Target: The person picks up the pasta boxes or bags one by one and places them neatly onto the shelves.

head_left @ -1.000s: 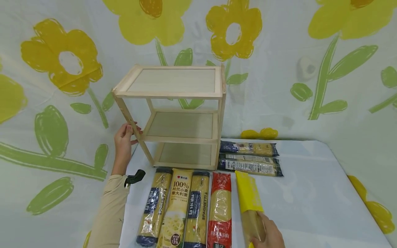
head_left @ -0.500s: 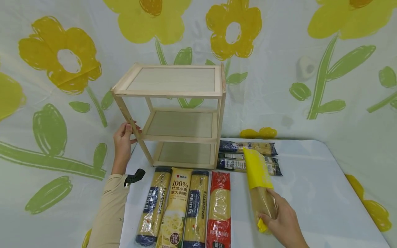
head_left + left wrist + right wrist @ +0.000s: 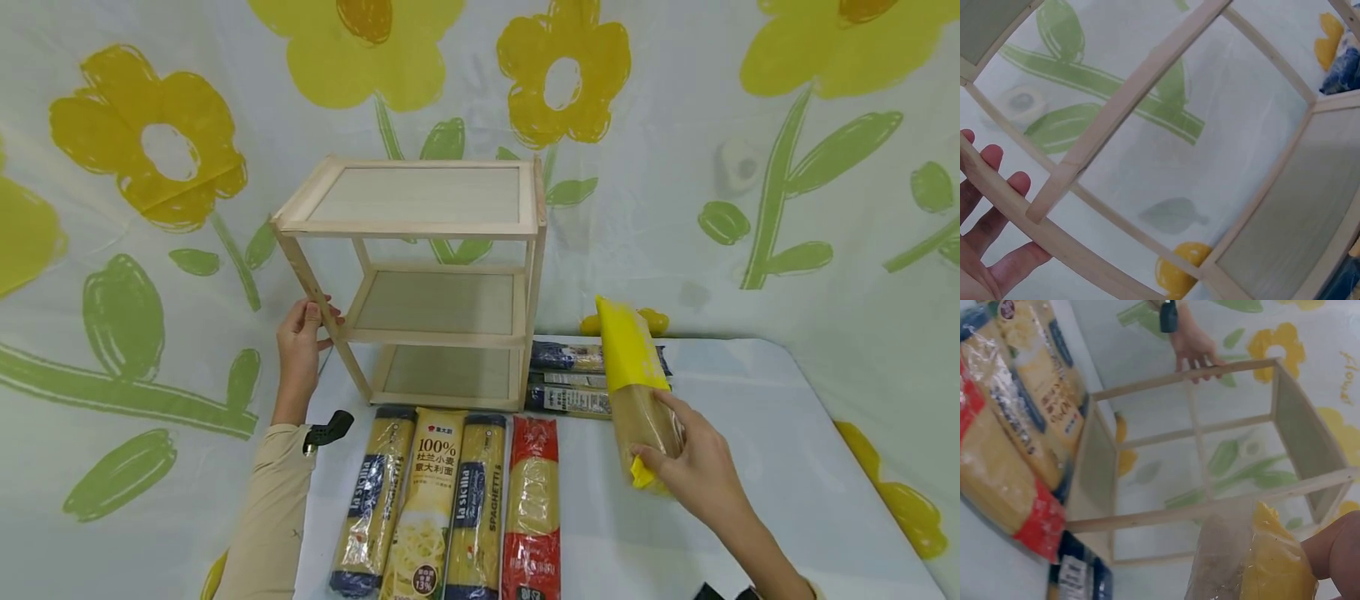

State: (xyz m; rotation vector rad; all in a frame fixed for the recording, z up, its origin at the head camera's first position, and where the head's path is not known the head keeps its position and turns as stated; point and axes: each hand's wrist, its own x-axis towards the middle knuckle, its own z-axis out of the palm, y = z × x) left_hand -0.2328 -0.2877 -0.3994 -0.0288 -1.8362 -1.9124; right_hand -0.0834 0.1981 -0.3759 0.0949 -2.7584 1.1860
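My left hand [image 3: 298, 337] grips the left front post of a three-tier wooden shelf [image 3: 420, 336]; in the left wrist view its fingertips [image 3: 1019, 183] curl over the wood. My right hand [image 3: 701, 462] holds a yellow-topped pasta pack [image 3: 630, 346] by its clear lower part, thumb on one side and fingers on the other. The pack slants up off the table, right of the shelf, and covers part of the packs behind it. In the right wrist view the end of the pasta pack [image 3: 1279, 569] shows near the thumb.
Before the shelf lie two blue-banded spaghetti packs [image 3: 472, 500], a cream noodle pack [image 3: 423, 500] and a red pasta pack [image 3: 532, 500]. More dark-ended pasta packs [image 3: 566, 400] lie right of the shelf. A flowered cloth [image 3: 645, 250] hangs behind the white table [image 3: 750, 467].
My right hand has lifted the yellow pasta pack from beside the red one and carried it away from me and slightly right. The left hand has stayed on the post.
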